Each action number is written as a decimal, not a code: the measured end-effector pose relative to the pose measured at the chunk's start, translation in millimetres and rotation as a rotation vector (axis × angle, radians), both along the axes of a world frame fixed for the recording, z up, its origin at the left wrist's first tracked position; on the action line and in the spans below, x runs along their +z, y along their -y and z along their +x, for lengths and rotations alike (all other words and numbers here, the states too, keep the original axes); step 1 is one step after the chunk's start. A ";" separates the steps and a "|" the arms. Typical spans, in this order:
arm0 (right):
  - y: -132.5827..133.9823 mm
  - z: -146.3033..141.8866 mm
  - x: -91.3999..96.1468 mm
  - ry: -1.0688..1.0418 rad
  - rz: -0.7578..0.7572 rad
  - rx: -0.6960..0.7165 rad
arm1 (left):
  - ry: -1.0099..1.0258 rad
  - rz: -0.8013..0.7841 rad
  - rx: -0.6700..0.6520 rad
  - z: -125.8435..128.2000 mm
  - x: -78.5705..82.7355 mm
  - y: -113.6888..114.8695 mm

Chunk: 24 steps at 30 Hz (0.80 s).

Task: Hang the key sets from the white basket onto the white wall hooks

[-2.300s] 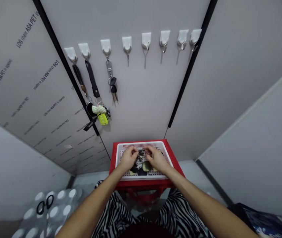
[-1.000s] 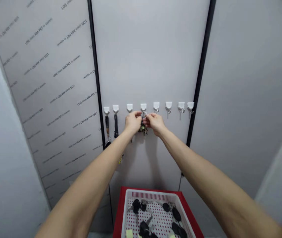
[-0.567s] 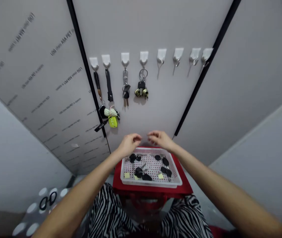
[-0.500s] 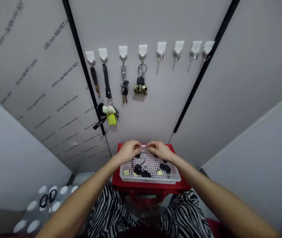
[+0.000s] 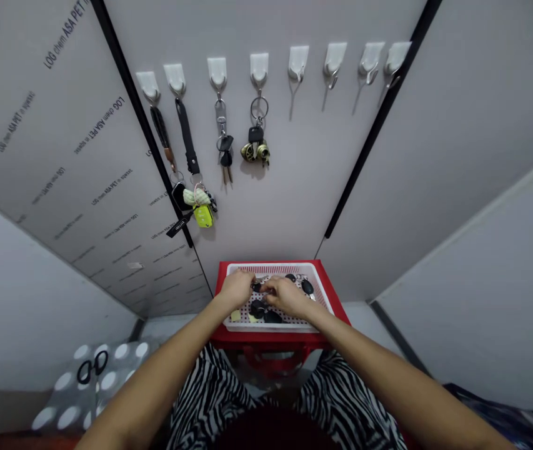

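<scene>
My left hand (image 5: 238, 289) and my right hand (image 5: 287, 296) are inside a white perforated plastic basket (image 5: 273, 327), close together near its upper left part. A black-headed key (image 5: 256, 287) shows at the fingertips of my left hand, whose fingers are closed on it. My right hand's fingers are pinched right beside this key; what lies in them is too small to make out. Below the hands in the basket sit a black key fob (image 5: 257, 309) and a second black fob (image 5: 273, 317). Another black fob (image 5: 307, 287) rests at the right side.
White hooks (image 5: 259, 69) line the panel; those on the left hold key sets, including brass-coloured bell-like charms (image 5: 255, 151) and a yellow-green fob (image 5: 203, 216). The basket stands on a red box (image 5: 266, 339). Black-handled scissors (image 5: 92, 367) lie on a polka-dot surface at lower left.
Both hands have come down from the basket's far edge into it, the right hand shifting left toward the left one. The camera view has shifted, so the hooks appear higher.
</scene>
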State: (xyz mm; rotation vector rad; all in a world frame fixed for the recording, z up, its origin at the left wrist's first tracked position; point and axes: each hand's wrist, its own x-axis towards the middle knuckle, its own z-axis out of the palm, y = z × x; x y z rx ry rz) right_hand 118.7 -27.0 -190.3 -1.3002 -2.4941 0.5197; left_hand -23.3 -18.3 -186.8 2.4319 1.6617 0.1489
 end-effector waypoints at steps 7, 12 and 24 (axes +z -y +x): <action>10.8 -2.2 -7.1 -0.006 -0.136 0.042 | 0.101 0.006 0.035 -3.0 1.9 3.1; -1.8 7.8 6.2 -0.306 -0.228 -0.107 | 0.493 -0.104 0.011 0.6 7.4 5.0; -44.4 30.0 133.9 -0.830 -0.160 -0.288 | 1.233 -0.092 0.056 45.9 101.6 -25.4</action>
